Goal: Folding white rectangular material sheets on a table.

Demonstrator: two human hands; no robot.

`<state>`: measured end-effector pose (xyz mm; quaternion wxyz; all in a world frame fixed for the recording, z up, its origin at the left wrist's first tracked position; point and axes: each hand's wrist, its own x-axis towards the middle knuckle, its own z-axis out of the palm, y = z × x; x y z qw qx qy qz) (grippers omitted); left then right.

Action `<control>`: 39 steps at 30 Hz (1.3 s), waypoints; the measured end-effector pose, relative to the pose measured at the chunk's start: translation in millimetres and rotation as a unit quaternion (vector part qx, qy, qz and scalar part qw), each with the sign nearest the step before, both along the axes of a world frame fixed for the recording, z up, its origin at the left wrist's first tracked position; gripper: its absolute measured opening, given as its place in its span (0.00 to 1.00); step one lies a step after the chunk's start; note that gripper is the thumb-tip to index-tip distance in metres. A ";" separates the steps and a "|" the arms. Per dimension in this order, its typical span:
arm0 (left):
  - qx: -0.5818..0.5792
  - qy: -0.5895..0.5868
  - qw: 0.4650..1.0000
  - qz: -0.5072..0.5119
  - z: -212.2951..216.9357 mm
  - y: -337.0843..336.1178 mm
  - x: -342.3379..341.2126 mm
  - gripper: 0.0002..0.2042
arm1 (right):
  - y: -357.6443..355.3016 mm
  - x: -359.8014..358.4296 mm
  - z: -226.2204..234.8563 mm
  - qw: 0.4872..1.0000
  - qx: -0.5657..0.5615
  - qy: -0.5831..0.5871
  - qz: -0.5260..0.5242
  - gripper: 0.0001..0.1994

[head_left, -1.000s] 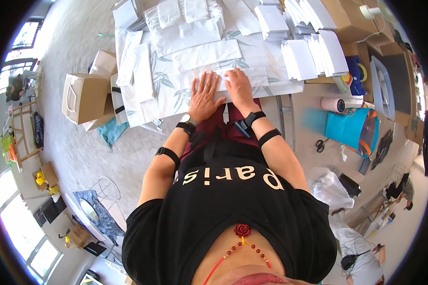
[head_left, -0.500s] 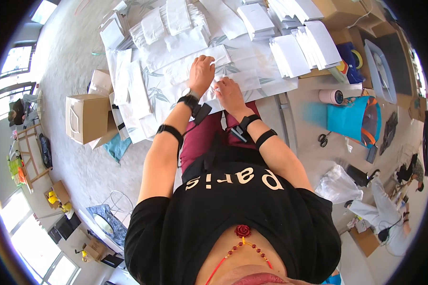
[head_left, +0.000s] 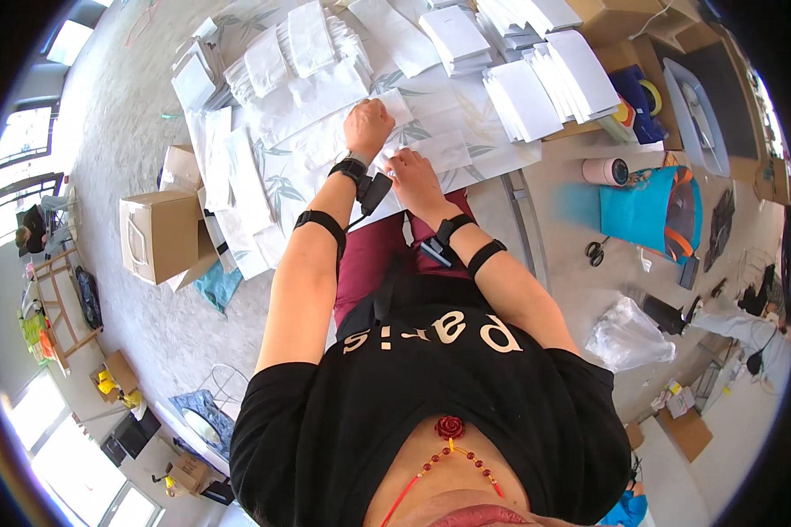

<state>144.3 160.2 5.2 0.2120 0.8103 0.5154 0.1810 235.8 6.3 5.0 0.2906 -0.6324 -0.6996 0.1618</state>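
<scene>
Both my hands work low over the near part of a table (head_left: 503, 156) under a white leaf-patterned cover. My left hand (head_left: 369, 128) is closed, knuckles up, on a flat translucent plastic bag (head_left: 397, 106); its fingertips are hidden. Nearer to me, my right hand (head_left: 416, 183) has its fingers bent and drawn together at the edge of a second clear plastic bag (head_left: 446, 151). That bag lies flat and reaches right past the hand. Beyond my hands is a wide pile of whitish plastic bags (head_left: 312, 88).
White stacks of folded paper (head_left: 523, 101) stand at the table's right. Long white strips (head_left: 249, 182) lie at its left. A cardboard box (head_left: 154, 233) is left of the table. Off the right edge are a pink cup (head_left: 599, 171), a blue bag (head_left: 633, 211) and scissors (head_left: 596, 254).
My left hand's fingers have curled in from a looser spread. The right hand has shifted slightly left and nearer me. The whole view has tilted a little; someone at far right moved.
</scene>
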 end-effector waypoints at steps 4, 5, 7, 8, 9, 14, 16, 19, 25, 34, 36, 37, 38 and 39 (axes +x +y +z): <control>-0.046 -0.042 0.998 0.025 -2.0 10.4 -15.4 0.08 | 0.4 -5.3 6.5 1.000 -0.012 0.009 0.005 0.09; -0.045 -0.044 0.998 0.023 -0.8 8.9 -13.4 0.08 | -0.1 -3.9 4.9 1.000 -0.011 0.007 0.003 0.09; -0.020 -0.051 0.998 -0.011 1.4 2.4 -11.9 0.09 | -0.9 -3.2 1.9 1.000 -0.009 -0.004 0.004 0.06; -0.019 -0.054 0.998 -0.012 4.0 -0.6 -8.7 0.09 | -1.1 -2.2 0.3 1.000 -0.008 -0.007 0.002 0.06; 0.009 -0.020 0.999 -0.036 6.3 -3.8 -4.3 0.08 | -1.4 -1.0 -1.4 1.000 0.001 -0.009 -0.004 0.06; 0.051 0.043 0.997 -0.043 6.2 -2.7 -2.1 0.06 | 0.7 -3.9 0.2 1.000 0.001 -0.002 0.005 0.07; 0.044 0.032 0.998 -0.035 5.7 -2.9 1.9 0.06 | 0.5 -1.3 -3.7 1.000 -0.001 -0.009 0.004 0.07; 0.026 0.002 1.000 -0.012 1.0 0.5 -1.0 0.06 | 1.6 -1.1 0.0 0.999 -0.030 -0.025 0.007 0.07; -0.025 -0.079 0.996 0.019 -3.5 8.2 -13.6 0.09 | 1.2 -4.7 5.9 1.000 -0.011 -0.025 0.006 0.07; -0.138 -0.220 0.961 0.094 10.9 10.4 -53.2 0.09 | 1.8 -3.5 1.6 1.000 -0.005 -0.001 0.010 0.08; -0.161 -0.248 0.951 0.095 12.7 6.6 -56.0 0.09 | 0.7 -2.5 2.8 1.000 -0.004 -0.001 0.007 0.08; -0.160 -0.250 0.950 0.097 13.0 4.3 -55.2 0.09 | 0.3 -2.1 3.1 1.000 -0.004 0.001 0.001 0.08; -0.170 -0.263 0.945 0.092 13.9 2.0 -52.6 0.09 | 0.3 -2.0 3.2 1.000 -0.003 -0.002 0.002 0.08; -0.181 -0.276 0.940 0.087 14.6 0.4 -48.6 0.09 | 0.2 -1.4 3.0 1.000 -0.003 -0.002 0.004 0.08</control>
